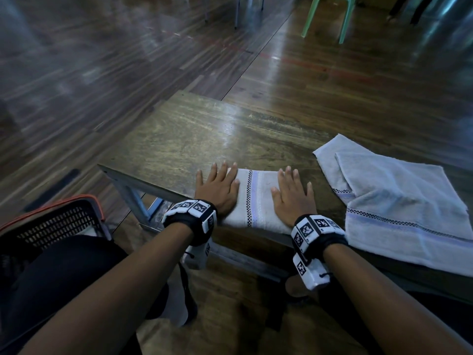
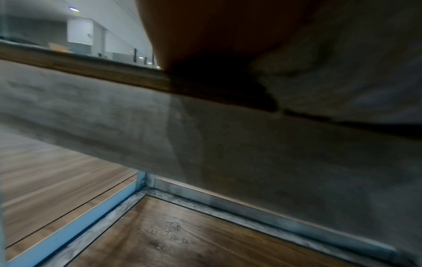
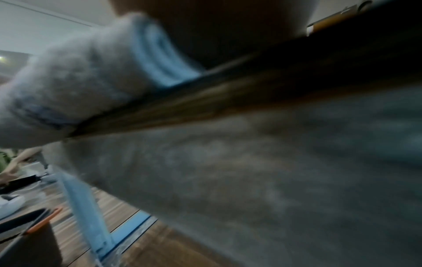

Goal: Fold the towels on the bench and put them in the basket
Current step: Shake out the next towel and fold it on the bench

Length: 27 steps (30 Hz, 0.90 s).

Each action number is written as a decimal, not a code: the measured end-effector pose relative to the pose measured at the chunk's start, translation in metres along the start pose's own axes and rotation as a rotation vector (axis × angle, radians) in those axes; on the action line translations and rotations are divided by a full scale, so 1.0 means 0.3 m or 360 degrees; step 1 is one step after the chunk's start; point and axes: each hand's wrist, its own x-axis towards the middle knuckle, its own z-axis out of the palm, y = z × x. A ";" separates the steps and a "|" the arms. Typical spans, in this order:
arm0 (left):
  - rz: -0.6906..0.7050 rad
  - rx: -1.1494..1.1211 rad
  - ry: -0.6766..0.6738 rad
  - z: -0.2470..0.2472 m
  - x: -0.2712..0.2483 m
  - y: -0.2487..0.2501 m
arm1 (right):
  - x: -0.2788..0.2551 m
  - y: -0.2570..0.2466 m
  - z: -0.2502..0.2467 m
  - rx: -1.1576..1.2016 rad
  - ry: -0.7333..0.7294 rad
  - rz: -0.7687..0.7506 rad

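Observation:
A folded white towel (image 1: 256, 198) with a lilac stripe and a black checked line lies at the near edge of the wooden bench (image 1: 179, 139). My left hand (image 1: 217, 187) lies flat on its left end, fingers spread and straight. On the towel's right end my right hand (image 1: 293, 193) presses flat the same way. A second towel (image 1: 399, 201), pale blue-grey and loosely spread with one corner turned over, lies on the bench to the right. The dark basket (image 1: 58, 221) with an orange rim stands on the floor at lower left. Both wrist views show only palm, the folded towel's edge (image 3: 75, 86) and the bench side.
The bench has a grey metal frame and leg (image 1: 133, 201) under its left end. Wooden floor lies all around. Green chair legs (image 1: 330, 16) stand far back. My dark-clothed knee (image 1: 51, 272) is beside the basket.

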 end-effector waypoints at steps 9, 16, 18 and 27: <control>-0.0039 -0.0209 0.0135 -0.128 -0.002 -0.062 | -0.006 0.121 -0.115 0.0036 0.0224 0.0124; -0.0139 -0.0276 -0.0134 -0.158 -0.037 -0.045 | -0.033 0.079 -0.176 0.0629 -0.0075 0.0196; -0.0153 -0.0311 -0.0141 -0.147 -0.036 -0.042 | -0.040 0.062 -0.173 0.0702 -0.0222 0.0219; -0.0312 -0.0449 -0.0225 -0.118 -0.017 -0.025 | -0.033 0.018 -0.135 0.0832 -0.0149 0.0406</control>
